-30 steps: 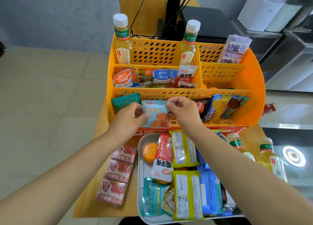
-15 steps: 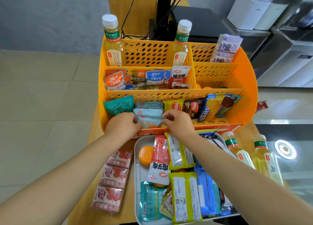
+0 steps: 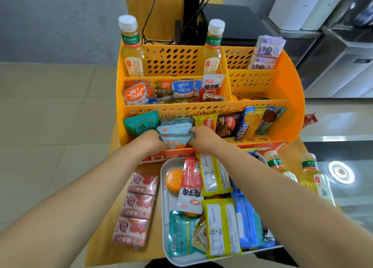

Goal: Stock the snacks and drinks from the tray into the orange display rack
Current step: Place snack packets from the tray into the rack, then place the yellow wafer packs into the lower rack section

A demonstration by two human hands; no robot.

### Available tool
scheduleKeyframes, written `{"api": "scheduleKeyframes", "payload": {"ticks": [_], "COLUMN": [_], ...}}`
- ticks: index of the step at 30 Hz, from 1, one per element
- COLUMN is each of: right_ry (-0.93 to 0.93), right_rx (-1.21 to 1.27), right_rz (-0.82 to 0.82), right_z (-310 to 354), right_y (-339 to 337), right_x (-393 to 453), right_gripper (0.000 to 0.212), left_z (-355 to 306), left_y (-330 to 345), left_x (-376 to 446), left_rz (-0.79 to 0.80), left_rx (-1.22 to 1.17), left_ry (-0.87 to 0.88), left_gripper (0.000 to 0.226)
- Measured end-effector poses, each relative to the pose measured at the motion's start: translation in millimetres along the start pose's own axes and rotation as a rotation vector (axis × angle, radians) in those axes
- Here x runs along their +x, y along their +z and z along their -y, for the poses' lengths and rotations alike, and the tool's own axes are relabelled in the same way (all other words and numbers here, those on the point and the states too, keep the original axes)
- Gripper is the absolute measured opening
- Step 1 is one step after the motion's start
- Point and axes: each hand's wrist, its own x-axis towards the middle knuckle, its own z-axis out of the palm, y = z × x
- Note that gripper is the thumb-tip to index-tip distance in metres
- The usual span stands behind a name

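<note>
Head view looks down on two bare forearms reaching into the near row of the orange perforated plastic display rack [image 3: 290, 98], which stands at the far side of a pale wooden surface [image 3: 113, 223]. Left hand [image 3: 150, 139] and right hand [image 3: 203, 136] both have their fingers curled onto the same light-blue glossy foil snack pouch [image 3: 174, 141], one hand pinching each side edge; the pouch sits low in the rack's near row, just in front of two more flat pouches of the same kind [image 3: 174, 126]. To the left of these leans a teal crinkled snack bag [image 3: 140, 123], and to the right stand yellow and brown wafer packs [image 3: 219, 124] and a blue biscuit pack [image 3: 245, 124]. Behind them, the middle row holds small orange, green and blue fish-snack sachets [image 3: 161, 91] and a red-and-white pouch [image 3: 212, 86]. At the far row two clear plastic tea bottles with white caps [image 3: 131, 45] stand upright, with purple-printed packets [image 3: 266, 52] in the right compartment. Near the person, a white rounded rectangular tray [image 3: 164, 205] carries yellow-green wrapped bars [image 3: 220, 225], blue wrapped packs [image 3: 245, 221], a red-and-white pouch [image 3: 190, 185], a teal pouch [image 3: 178, 233] and a round orange lid or cup [image 3: 174, 179]. Left of the tray lies a shrink-wrapped strip of pink drink cartons [image 3: 135, 209]; to the right two more tea bottles [image 3: 310, 173] stand on the surface.
</note>
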Motion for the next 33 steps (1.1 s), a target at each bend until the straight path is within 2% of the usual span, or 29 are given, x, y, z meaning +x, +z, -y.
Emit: {"api": "scheduleKeyframes", "payload": {"ticks": [4,7,9,12,14,15,17,20,21,23,26,28,30,33], "right_ry": [-0.020,0.012,0.024,0.022,0.024,0.016,-0.008,-0.031,-0.047,-0.116,-0.195,-0.225,-0.255,-0.278], "right_rx": [0.084,0.199,0.325,0.518,0.611,0.621,0.571,0.390,0.292,0.097,-0.143,-0.290,-0.356,-0.368], "right_rz": [0.015,-0.026,-0.118,-0.167,-0.167,-0.181,-0.212,-0.167,-0.135,-0.058,0.014,0.001,-0.059,-0.138], "right_z": [-2.6,-13.7,-27.4,-53.5,-71.1,-82.0,-103.3,-131.0,-138.0,-146.9,-150.6,-152.0,-152.6,-150.9], "right_y": [-9.6,-28.6,-44.2,-64.8,-73.3,-75.6,-74.8,-61.3,-55.0,-42.6,-19.7,-4.7,4.4,4.8], "right_x": [-14.9,-30.1,-44.0,-70.9,-90.8,-101.7,-118.9,-138.8,-143.8,-151.4,-155.1,-154.3,-151.6,-148.4], "right_gripper": [0.007,0.036,0.038,0.021,0.015,0.015,0.019,0.020,0.027,0.056,0.094,0.104,0.103,0.089], "left_z": [-5.3,-6.1,-3.2,2.7,2.5,-0.1,-8.2,-27.1,-34.4,-48.6,-60.5,-64.7,-68.1,-74.3], "left_y": [-8.1,-13.5,-10.2,4.1,13.6,20.5,36.6,71.4,84.1,109.7,137.6,148.5,157.7,168.1], "left_x": [-9.8,-24.3,-40.0,-75.3,-96.2,-105.4,-121.3,-144.9,-152.5,-164.3,-172.4,-174.5,-175.5,-176.0], "left_rz": [0.029,-0.017,-0.188,-0.611,-0.752,-0.729,-0.585,-0.363,-0.304,-0.230,-0.231,-0.281,-0.320,-0.355], "left_rx": [0.002,0.032,0.027,0.035,0.116,0.105,0.036,-0.021,-0.013,0.056,0.155,0.207,0.232,0.240], "left_ry": [-0.030,-0.040,0.041,0.316,0.430,0.430,0.422,0.475,0.470,0.407,0.273,0.245,0.235,0.193], "left_gripper": [0.012,0.026,0.032,0.039,0.040,0.041,0.039,0.041,0.047,0.065,0.093,0.100,0.101,0.099]}}
